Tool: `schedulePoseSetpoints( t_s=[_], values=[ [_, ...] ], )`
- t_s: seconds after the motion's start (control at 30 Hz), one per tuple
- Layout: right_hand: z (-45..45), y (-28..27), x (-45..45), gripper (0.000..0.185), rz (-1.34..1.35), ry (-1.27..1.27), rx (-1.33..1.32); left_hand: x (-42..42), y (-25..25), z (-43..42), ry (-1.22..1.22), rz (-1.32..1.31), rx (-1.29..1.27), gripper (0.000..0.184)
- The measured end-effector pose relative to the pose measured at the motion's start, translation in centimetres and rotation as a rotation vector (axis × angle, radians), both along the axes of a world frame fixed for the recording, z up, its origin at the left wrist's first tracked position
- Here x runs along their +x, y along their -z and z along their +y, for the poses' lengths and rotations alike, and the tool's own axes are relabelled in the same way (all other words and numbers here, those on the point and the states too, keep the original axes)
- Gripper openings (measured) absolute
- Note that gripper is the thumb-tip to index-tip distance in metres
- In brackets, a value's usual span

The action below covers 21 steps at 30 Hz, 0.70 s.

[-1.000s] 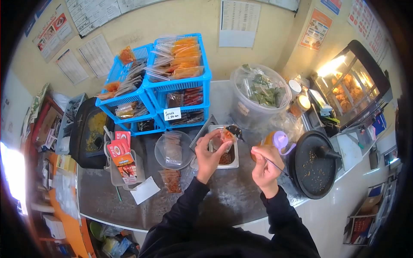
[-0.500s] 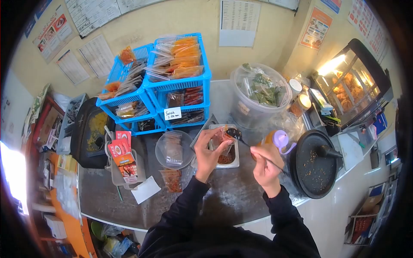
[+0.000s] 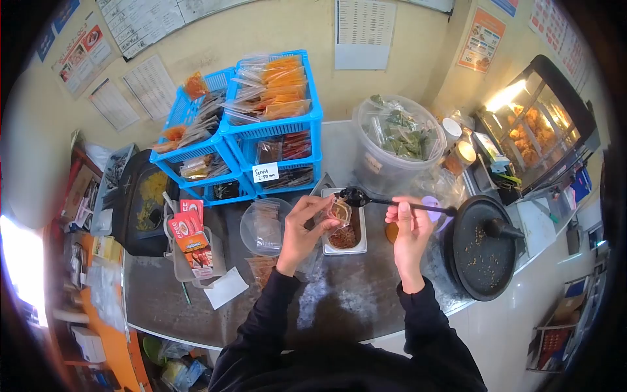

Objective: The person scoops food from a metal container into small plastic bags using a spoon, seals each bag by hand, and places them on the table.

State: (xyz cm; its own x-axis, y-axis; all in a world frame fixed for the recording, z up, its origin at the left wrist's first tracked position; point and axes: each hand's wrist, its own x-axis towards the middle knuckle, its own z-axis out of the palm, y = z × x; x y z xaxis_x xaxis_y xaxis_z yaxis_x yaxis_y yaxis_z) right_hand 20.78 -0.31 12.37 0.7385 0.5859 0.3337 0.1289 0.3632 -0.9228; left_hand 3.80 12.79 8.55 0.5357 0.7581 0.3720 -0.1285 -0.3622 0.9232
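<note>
Between the fingertips of my left hand [image 3: 307, 225] is a small clear plastic bag [image 3: 339, 210], its mouth held open over the metal tray. My right hand [image 3: 411, 228] grips the handle of a black spoon [image 3: 356, 197], whose bowl is beside the bag's mouth. Below, the rectangular metal tray [image 3: 363, 235] holds a reddish-brown crumbly filling [image 3: 345, 239]. Left of the tray, a round clear container [image 3: 247, 230] holds flat clear bags. A filled bag [image 3: 260, 269] lies on the counter near my left wrist, partly covered by it.
Blue baskets [image 3: 313, 117] of packets stand at the back. A large clear tub [image 3: 375, 171] of leafy packs is behind the tray. A stone mortar with pestle [image 3: 480, 261] sits at right, near a lidded purple bottle [image 3: 431, 204]. A leaflet box [image 3: 219, 255] stands at left.
My right hand has moved slightly right, and the spoon has turned to lie nearly level. My left hand with the bag has shifted a little left and down, turning the bag's mouth into view.
</note>
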Motion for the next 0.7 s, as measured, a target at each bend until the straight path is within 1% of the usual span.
schedulePoseSetpoints(
  t_s=[0.1, 0.13, 0.17, 0.27, 0.3, 0.4, 0.5, 0.63, 0.7],
  values=[
    [-0.4, -0.7, -0.6, 0.019, -0.146, -0.027, 0.036, 0.1, -0.2, -0.2, -0.084, 0.002, 0.123, 0.055],
    [-0.5, -1.0, -0.8, 0.018, -0.202, -0.048, 0.044, 0.3, -0.1, -0.3, -0.106, -0.005, 0.113, 0.054],
    [-0.6, -1.3, -1.0, 0.011, -0.292, -0.045, 0.028, 0.5, 0.0, -0.5, -0.129, -0.013, 0.103, 0.053],
    [-1.3, -2.9, -0.8, 0.008, -0.783, 0.008, 0.089, 1.1, 0.3, -1.2, -0.207, -0.019, 0.093, 0.051],
    [-1.5, -3.7, -1.1, 0.014, -0.828, 0.006, 0.115, 1.3, 0.4, -1.4, -0.234, -0.016, 0.092, 0.051],
    [-1.8, -4.2, -1.3, 0.020, -0.897, -0.002, 0.089, 1.9, 0.6, -1.8, -0.359, -0.009, 0.177, 0.049],
    [-1.6, -4.5, -1.2, 0.025, -0.970, -0.009, 0.084, 1.9, 0.1, -2.3, -0.397, -0.027, 0.227, 0.050],
    [-1.5, -5.0, -1.5, 0.026, -1.078, -0.090, 0.103, 1.6, -0.4, -2.5, -0.428, -0.023, 0.288, 0.052],
    [-1.8, -5.3, -1.4, 0.024, -1.056, -0.079, 0.103, 1.5, -0.1, -2.4, -0.440, -0.020, 0.303, 0.052]
  ],
)
